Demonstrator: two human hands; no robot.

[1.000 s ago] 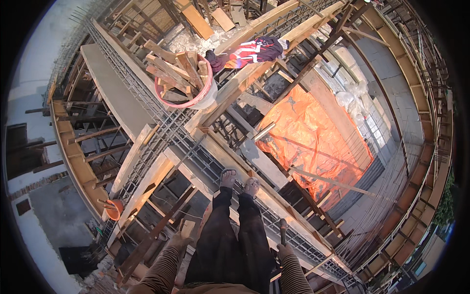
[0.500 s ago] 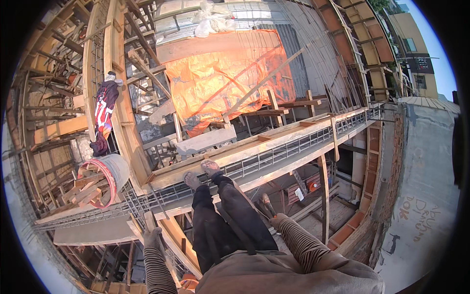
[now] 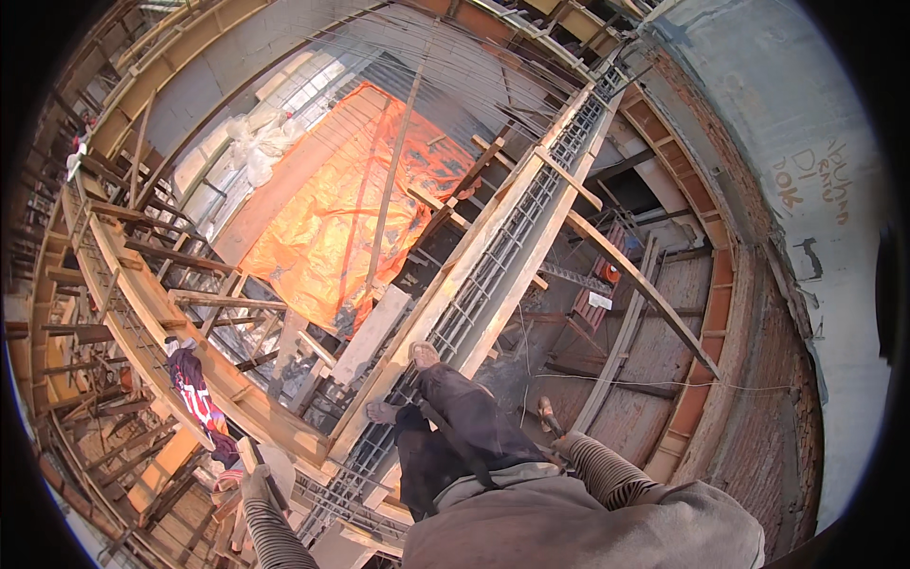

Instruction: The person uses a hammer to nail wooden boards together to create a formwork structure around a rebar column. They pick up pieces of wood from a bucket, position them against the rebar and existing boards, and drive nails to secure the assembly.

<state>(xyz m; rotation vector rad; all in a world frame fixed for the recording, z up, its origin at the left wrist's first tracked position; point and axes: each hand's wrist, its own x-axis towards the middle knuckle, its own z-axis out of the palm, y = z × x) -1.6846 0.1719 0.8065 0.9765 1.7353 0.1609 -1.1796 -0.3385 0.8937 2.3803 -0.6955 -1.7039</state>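
My left hand [image 3: 255, 487], at the lower left, is closed round a short piece of wood [image 3: 249, 452] that stands up from the fist. Beside it is a pale bucket [image 3: 281, 468], partly hidden by the hand and wood. At the lower right my right hand [image 3: 567, 444] grips a hammer-like tool [image 3: 547, 414] with a dark shaft and a brown rounded end; its exact kind is unclear. Between my hands, my bare feet [image 3: 424, 355] rest on the timber formwork [image 3: 493, 213] and steel rebar cage [image 3: 505, 242] of a long beam.
An orange tarp [image 3: 322, 228] lies beyond the beam to the left. Dark patterned clothing [image 3: 192, 389] hangs over a timber form at the left. A slanting wooden prop [image 3: 654, 299] and a deep drop lie right of the beam. A grey wall [image 3: 796, 123] rises at the far right.
My view has turned, so the beam now runs steeply up to the right. The left hand with the wood has come in front of the bucket. Both hands keep their hold.
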